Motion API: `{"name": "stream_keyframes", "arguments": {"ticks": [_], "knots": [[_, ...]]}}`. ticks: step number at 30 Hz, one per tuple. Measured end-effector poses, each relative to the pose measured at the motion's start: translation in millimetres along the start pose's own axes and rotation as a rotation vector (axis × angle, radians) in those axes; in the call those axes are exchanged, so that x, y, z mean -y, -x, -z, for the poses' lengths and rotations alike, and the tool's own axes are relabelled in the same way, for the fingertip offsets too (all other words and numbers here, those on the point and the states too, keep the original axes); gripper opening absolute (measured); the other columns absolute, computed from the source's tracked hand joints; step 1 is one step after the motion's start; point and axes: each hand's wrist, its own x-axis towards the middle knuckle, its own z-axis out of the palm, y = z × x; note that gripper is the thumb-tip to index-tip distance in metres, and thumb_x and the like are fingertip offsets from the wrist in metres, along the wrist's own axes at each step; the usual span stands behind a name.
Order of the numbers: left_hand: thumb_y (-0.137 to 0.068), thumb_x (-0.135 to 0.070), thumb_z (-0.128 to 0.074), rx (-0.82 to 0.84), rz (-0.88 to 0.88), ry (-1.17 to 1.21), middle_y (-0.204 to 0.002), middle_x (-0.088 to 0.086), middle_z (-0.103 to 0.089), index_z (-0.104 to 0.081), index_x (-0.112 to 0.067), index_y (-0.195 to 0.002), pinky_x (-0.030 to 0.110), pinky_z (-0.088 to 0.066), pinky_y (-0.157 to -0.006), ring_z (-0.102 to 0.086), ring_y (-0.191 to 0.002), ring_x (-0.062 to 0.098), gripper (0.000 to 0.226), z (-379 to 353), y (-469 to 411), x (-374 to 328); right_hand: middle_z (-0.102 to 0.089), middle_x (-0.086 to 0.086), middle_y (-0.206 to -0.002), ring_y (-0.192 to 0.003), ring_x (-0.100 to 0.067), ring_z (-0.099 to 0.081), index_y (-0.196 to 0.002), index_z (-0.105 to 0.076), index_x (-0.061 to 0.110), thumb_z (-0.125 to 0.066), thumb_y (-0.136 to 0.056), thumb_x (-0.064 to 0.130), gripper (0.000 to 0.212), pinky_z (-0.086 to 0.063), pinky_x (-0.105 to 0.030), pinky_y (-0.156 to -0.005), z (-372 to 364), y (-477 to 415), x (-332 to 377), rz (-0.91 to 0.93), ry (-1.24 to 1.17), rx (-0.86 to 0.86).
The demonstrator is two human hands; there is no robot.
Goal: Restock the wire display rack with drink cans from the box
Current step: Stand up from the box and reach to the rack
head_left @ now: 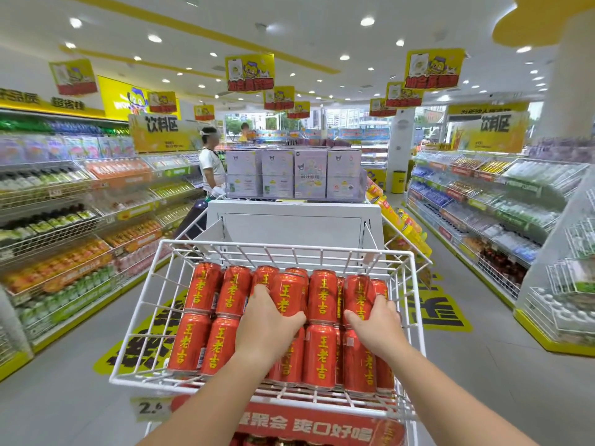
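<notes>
Supermarket drinks aisle, stocked shelves (64, 220) running down the 9 o'clock side and more shelves (483, 204) at 3 o'clock, yellow signs (249, 72) hanging off the ceiling. Dead centre sits the white wire basket (138, 317) of the display rack, packed with red drink cans (190, 342) in 2 rows, yellow lettering facing up. Left hand (267, 320) is wrapped round a can in the upper row (288, 296), fingers on its left side and thumb hooked under its right. Right hand (376, 323) has hold of another upper-row can (359, 294) over toward the basket's 3 o'clock wall, thumb on the left of it and fingers curled over the right. Red banner (322, 426) with white characters hangs below the basket at 6 o'clock, price tag (149, 408) next to it. Up at 12 o'clock there's a stack of pale purple cartons (294, 172), and a person in a white top (211, 165) stands at about 11.
</notes>
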Motion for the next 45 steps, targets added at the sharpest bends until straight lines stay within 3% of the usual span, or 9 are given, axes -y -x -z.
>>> {"name": "stream_keyframes", "arguments": {"ticks": [8,13,18,24,29,36,39,42,45], "knots": [[-0.075,-0.047,-0.080,-0.001,0.013,-0.025,-0.092,-0.001,-0.059,-0.043,-0.021,-0.103,0.031,-0.042,-0.057,-0.060,-0.078,0.018,0.054,14.2,9.5,16.8,-0.018,-0.012,-0.162,-0.150,-0.030,-0.014,-0.159,-0.009,0.009,-0.056,-0.089,0.063,0.100,-0.022,-0.044,-0.121,-0.8,27.1,0.8,0.148,0.223,-0.063],[-0.073,-0.047,-0.081,0.036,0.015,0.031,-0.091,-0.002,-0.062,-0.042,-0.023,-0.105,0.039,-0.056,-0.067,-0.065,-0.077,0.018,0.056,4.1,21.1,15.5,-0.003,-0.012,-0.168,-0.155,-0.031,-0.001,-0.160,-0.003,0.012,-0.048,-0.089,0.067,0.101,-0.009,-0.045,-0.126,1.7,45.6,-4.5,0.275,0.418,-0.096],[-0.071,-0.051,-0.081,0.064,0.025,0.062,-0.093,-0.002,-0.063,-0.040,-0.025,-0.108,0.042,-0.058,-0.070,-0.066,-0.078,0.017,0.060,-8.4,31.1,16.6,0.007,-0.012,-0.168,-0.155,-0.031,0.009,-0.161,0.004,0.014,-0.042,-0.090,0.070,0.101,-0.002,-0.047,-0.126,1.6,61.1,-9.5,0.366,0.586,-0.076],[-0.065,-0.048,-0.080,0.075,0.077,0.092,-0.095,-0.002,-0.064,-0.042,-0.020,-0.116,0.041,-0.059,-0.070,-0.067,-0.079,0.018,0.070,-3.7,32.9,28.5,0.011,-0.012,-0.168,-0.154,-0.031,0.012,-0.160,0.006,0.014,-0.036,-0.090,0.072,0.100,-0.001,-0.047,-0.126,-7.4,74.9,-8.5,0.383,0.627,-0.044],[-0.070,-0.034,-0.083,0.045,0.112,0.066,-0.090,-0.001,-0.063,-0.044,-0.022,-0.100,0.037,-0.055,-0.067,-0.064,-0.075,0.015,0.051,28.5,27.4,55.6,0.013,-0.012,-0.167,-0.154,-0.030,0.013,-0.161,0.006,0.017,-0.029,-0.091,0.073,0.096,0.001,-0.046,-0.125,-25.2,82.3,9.5,0.447,0.633,-0.048],[-0.064,-0.030,-0.082,-0.019,0.161,0.011,-0.084,-0.004,-0.065,-0.051,-0.022,-0.095,0.033,-0.052,-0.066,-0.064,-0.070,0.010,0.044,79.1,14.7,105.3,0.006,-0.011,-0.168,-0.155,-0.029,0.006,-0.161,-0.001,0.017,-0.017,-0.086,0.076,0.098,-0.005,-0.045,-0.126,-55.4,93.2,51.6,0.511,0.607,-0.055],[-0.061,-0.033,-0.079,-0.043,0.194,0.003,-0.089,0.001,-0.065,-0.055,-0.021,-0.092,0.037,-0.056,-0.067,-0.065,-0.073,0.016,0.041,92.2,5.5,125.7,0.000,-0.011,-0.168,-0.155,-0.029,0.002,-0.162,-0.007,0.017,-0.007,-0.077,0.077,0.104,-0.007,-0.045,-0.125,-68.2,96.7,68.2,0.517,0.568,-0.044],[-0.060,-0.032,-0.076,-0.064,0.245,-0.009,-0.091,0.008,-0.061,-0.054,-0.016,-0.087,0.040,-0.056,-0.061,-0.064,-0.068,0.021,0.038,97.7,-4.1,142.6,-0.008,-0.013,-0.168,-0.155,-0.030,-0.005,-0.161,-0.014,0.014,-0.010,-0.077,0.078,0.105,-0.012,-0.047,-0.125,-77.4,97.9,81.0,0.530,0.550,-0.057],[-0.063,-0.031,-0.077,-0.083,0.264,-0.025,-0.093,0.008,-0.054,-0.051,-0.012,-0.089,0.050,-0.059,-0.066,-0.063,-0.068,0.024,0.041,100.1,-6.8,146.3,-0.005,-0.011,-0.168,-0.155,-0.029,-0.003,-0.161,-0.010,0.016,-0.008,-0.077,0.078,0.104,-0.009,-0.044,-0.125,-83.2,96.8,87.3,0.522,0.557,-0.047]]}}
